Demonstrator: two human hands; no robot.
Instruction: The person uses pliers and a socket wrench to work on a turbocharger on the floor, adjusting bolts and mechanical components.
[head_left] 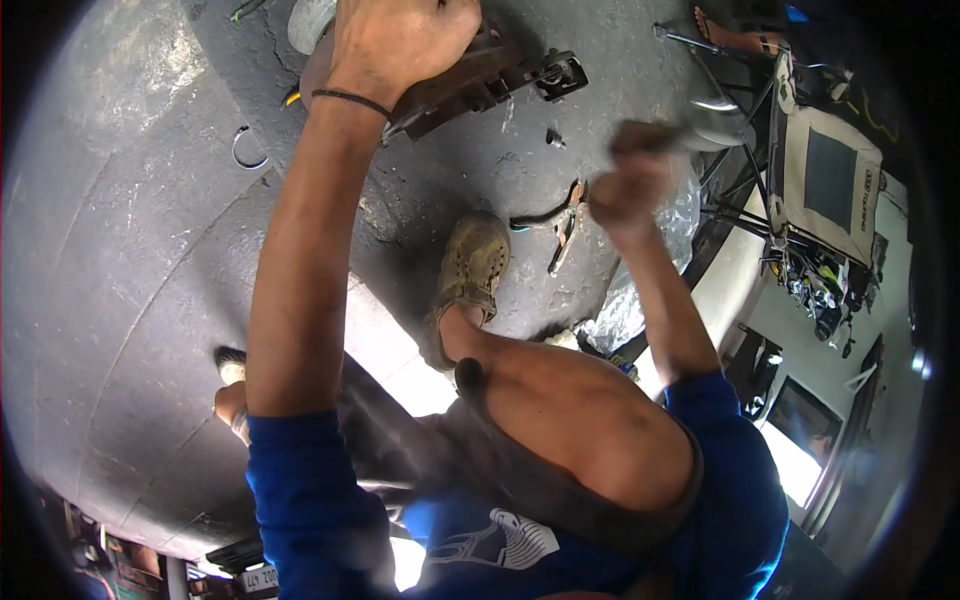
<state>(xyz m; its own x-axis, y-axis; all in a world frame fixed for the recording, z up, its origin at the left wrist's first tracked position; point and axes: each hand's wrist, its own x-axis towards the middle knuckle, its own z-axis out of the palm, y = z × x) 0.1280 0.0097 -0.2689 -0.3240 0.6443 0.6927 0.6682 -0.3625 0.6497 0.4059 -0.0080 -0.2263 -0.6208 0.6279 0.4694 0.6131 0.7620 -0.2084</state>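
My left hand (405, 45) is closed in a fist at the top edge of the view, over a dark, worn metal assembly (465, 95) on the grey floor. What its fingers grip is hidden. Raised on the right, my right hand (632, 200) is wrapped round a hammer (645, 140), smeared by motion, with a dark grip and a shiny end. Between the hands, a pair of pliers (562, 228) with dark handles lies spread on the floor. Beyond the pliers sits a small dark metal piece (555, 138).
My foot in a brown clog (478, 255) stands near the pliers. A thin metal ring (247, 150) lies left of my left arm. Clear plastic wrapping (630, 305) and a beige folding chair (830, 185) are at the right. Another person's foot (735, 38) shows at the far right.
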